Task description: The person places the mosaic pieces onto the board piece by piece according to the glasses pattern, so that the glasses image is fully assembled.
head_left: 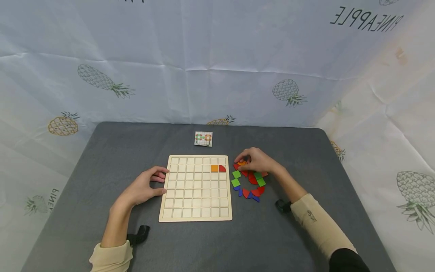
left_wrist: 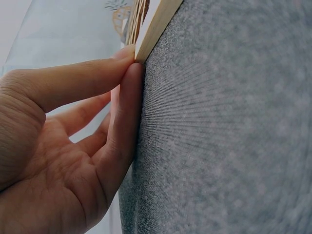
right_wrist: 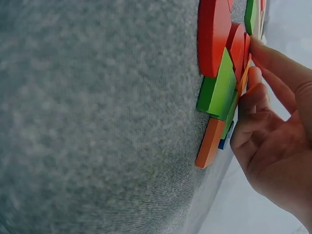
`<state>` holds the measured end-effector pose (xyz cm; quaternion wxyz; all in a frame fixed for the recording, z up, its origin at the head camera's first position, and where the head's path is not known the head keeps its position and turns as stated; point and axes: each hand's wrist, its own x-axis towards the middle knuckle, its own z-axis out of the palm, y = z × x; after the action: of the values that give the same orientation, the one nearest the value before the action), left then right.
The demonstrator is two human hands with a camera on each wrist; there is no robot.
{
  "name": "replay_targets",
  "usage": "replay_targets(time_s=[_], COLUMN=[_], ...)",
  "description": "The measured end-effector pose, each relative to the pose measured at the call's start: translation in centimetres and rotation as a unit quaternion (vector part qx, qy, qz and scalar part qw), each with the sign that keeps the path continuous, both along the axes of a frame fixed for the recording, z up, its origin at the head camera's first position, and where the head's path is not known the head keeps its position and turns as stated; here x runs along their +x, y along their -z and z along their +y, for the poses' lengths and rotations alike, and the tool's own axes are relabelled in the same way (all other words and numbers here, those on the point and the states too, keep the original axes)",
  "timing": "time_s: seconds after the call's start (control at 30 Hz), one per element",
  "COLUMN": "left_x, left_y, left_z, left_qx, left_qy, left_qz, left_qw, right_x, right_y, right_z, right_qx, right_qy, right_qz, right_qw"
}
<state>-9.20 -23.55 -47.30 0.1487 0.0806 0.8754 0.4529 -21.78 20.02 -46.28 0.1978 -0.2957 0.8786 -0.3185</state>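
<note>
A pale wooden grid board (head_left: 192, 194) lies on the table. An orange square (head_left: 214, 168) and a red quarter-round piece (head_left: 222, 168) sit side by side in its upper right cells. My left hand (head_left: 144, 187) touches the board's left edge with thumb and fingertips spread along it; the left wrist view shows the thumb and a finger against the wooden edge (left_wrist: 158, 30). Right of the board, my right hand (head_left: 257, 160) reaches into a loose pile and appears to pinch an orange piece (right_wrist: 244, 80). Its fingers partly hide the pieces below.
Around the right hand lie green squares (head_left: 236, 183), red rounded pieces (head_left: 256, 192) and blue triangles (head_left: 256, 198). A small printed pattern card (head_left: 203, 139) is behind the board. The grey table (head_left: 102, 166) meets a pineapple-print curtain (head_left: 204, 45) at its far edge.
</note>
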Motion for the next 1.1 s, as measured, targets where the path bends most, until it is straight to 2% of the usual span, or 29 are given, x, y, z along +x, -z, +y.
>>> replay_targets(time_s=[0.37, 1.1], left_x=[0.0, 0.0], left_y=[0.0, 0.0], left_z=[0.0, 0.1], left_qx=[0.002, -0.001], left_qy=[-0.002, -0.002], left_qz=[0.004, 0.002], left_qw=[1.0, 1.0], right_x=[-0.7, -1.4], right_y=[0.4, 0.8], right_z=[-0.7, -0.8], right_qx=[0.011, 0.005], right_qy=[-0.017, -0.02], right_qz=[0.026, 0.019], right_qw=[0.999, 1.0])
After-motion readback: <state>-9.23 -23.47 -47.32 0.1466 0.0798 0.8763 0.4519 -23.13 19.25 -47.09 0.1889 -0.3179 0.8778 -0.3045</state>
